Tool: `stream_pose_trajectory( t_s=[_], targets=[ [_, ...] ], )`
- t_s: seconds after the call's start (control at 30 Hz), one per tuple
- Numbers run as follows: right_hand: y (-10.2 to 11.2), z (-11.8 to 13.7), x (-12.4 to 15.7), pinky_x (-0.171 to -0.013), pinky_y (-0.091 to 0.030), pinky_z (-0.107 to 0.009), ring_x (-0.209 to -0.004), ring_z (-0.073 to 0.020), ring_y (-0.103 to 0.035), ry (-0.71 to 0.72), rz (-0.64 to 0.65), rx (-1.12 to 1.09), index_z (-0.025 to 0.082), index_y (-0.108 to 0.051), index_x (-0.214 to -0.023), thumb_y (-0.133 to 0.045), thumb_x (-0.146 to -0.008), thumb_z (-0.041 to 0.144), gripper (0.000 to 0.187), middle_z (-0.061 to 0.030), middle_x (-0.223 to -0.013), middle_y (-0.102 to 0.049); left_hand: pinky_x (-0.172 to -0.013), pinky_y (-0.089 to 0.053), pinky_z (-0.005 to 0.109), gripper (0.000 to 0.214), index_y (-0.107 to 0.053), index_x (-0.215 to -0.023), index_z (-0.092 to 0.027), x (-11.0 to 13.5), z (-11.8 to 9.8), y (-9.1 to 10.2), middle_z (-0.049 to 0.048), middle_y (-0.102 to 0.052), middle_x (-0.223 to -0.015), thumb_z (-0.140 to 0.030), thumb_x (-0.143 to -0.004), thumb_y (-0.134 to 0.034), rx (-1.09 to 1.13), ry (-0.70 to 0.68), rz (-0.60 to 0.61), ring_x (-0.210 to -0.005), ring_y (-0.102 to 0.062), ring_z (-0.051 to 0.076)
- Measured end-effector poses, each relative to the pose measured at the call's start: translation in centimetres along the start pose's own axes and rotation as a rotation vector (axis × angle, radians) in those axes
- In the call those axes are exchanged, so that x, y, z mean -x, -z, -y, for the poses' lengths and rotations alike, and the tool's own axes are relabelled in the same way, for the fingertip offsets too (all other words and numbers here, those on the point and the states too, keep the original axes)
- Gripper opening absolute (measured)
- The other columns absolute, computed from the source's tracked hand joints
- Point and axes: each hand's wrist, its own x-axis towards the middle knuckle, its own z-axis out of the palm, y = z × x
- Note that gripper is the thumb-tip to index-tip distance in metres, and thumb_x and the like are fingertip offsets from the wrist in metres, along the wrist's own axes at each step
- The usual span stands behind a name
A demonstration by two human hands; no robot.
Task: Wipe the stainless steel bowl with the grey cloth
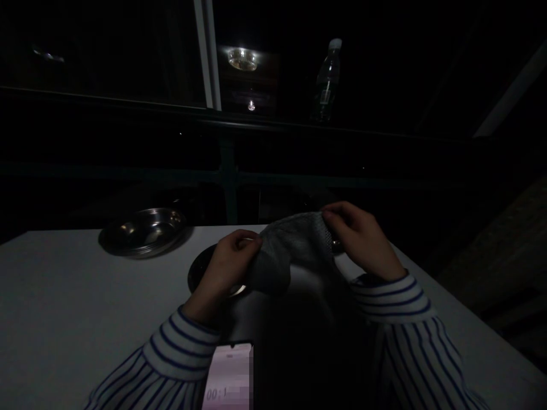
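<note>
Lighting dim. Far left of the left hand and beyond it, shiny metal bowls [143, 232], apparently nested, sit near the back edge of a white table [51, 296]. Closer in, a dark round dish [199, 270] lies just behind the left hand, partly covered by it; contents cannot be made out. The left hand [228, 262], in a blue-and-white striped sleeve [179, 347], pinches the left end of a grey cloth [299, 242] between thumb and fingers. Nearer the wearer, below the left wrist, a phone [228, 376] is lit, digits partly readable, part of its screen pixelated.

The cloth is suspended between the two hands above the table, its lower part drooping beside the left fingertips; the right edge shows a lighter, speckled weave. A clear bottle [327, 85] with a white cap stands upright well beyond the right hand. A small shiny object [337, 246], unidentifiable, shows just left of the right hand. The right hand [361, 233] pinches the cloth's upper right corner, thumb against fingertips.
</note>
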Motion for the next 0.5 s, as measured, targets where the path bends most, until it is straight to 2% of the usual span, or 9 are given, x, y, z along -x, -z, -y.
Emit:
stream_pose_trajectory(
  t_s=[0.17, 0.23, 0.27, 0.33, 0.4, 0.5],
  targets=[
    [0.1, 1.1, 0.1, -0.045, -0.041, -0.022, -0.054, -0.0123, -0.054, -0.102, -0.094, -0.179, 0.02, -0.062, -0.086, -0.054, -0.081, 0.033, 0.016, 0.0006, -0.065, -0.059, -0.066, -0.045, 0.025, 0.028, -0.065, -0.09, -0.019, 0.7, 0.2, -0.1, 0.0048, -0.068, -0.088, -0.038, -0.07, -0.065, -0.203, -0.326, -0.173, -0.075, -0.062, 0.017],
    [0.1, 1.6, 0.1, -0.041, -0.04, -0.02, -0.05, -0.0112, -0.053, -0.147, -0.152, -0.269, 0.02, -0.062, -0.084, -0.056, -0.079, 0.032, 0.014, 0.0016, -0.062, -0.057, -0.07, -0.045, 0.025, 0.026, -0.067, -0.09, -0.021, 1.4, 0.0, -0.3, 0.004, -0.069, -0.088, -0.038, -0.071, -0.064, -0.234, -0.406, -0.123, -0.076, -0.062, 0.016],
    [0.1, 1.8, 0.1, -0.041, -0.042, -0.02, -0.05, -0.0107, -0.053, -0.161, -0.176, -0.305, 0.02, -0.062, -0.083, -0.057, -0.078, 0.03, 0.012, 0.0017, -0.062, -0.057, -0.072, -0.045, 0.024, 0.023, -0.069, -0.086, -0.021, 1.7, -0.1, -0.4, 0.0035, -0.069, -0.086, -0.037, -0.071, -0.065, -0.231, -0.428, -0.039, -0.078, -0.062, 0.016],
    [-0.1, 2.0, 0.1, -0.042, -0.044, -0.02, -0.048, -0.0097, -0.054, -0.187, -0.191, -0.354, 0.02, -0.061, -0.082, -0.057, -0.077, 0.028, 0.01, 0.0019, -0.063, -0.058, -0.074, -0.046, 0.024, 0.02, -0.07, -0.083, -0.022, 2.2, -0.4, -0.9, 0.003, -0.07, -0.084, -0.034, -0.066, -0.07, -0.169, -0.393, 0.147, -0.08, -0.063, 0.017],
    [-0.5, 2.2, 0.0, -0.041, -0.046, -0.02, -0.046, -0.0099, -0.054, -0.224, -0.165, -0.379, 0.02, -0.06, -0.084, -0.056, -0.078, 0.027, 0.01, 0.0023, -0.061, -0.058, -0.071, -0.048, 0.024, 0.025, -0.07, -0.087, -0.022, 2.5, -0.5, -1.5, 0.0032, -0.071, -0.085, -0.03, -0.063, -0.073, -0.035, -0.253, 0.289, -0.079, -0.065, 0.017],
    [-1.2, 2.2, 0.0, -0.043, -0.049, -0.021, -0.048, -0.0113, -0.057, -0.261, -0.124, -0.402, 0.02, -0.057, -0.086, -0.055, -0.079, 0.028, 0.011, 0.0025, -0.061, -0.059, -0.07, -0.049, 0.024, 0.03, -0.069, -0.091, -0.021, 2.7, -0.6, -2.2, 0.003, -0.072, -0.085, -0.022, -0.062, -0.074, 0.189, -0.071, 0.387, -0.079, -0.066, 0.017]
  ],
)
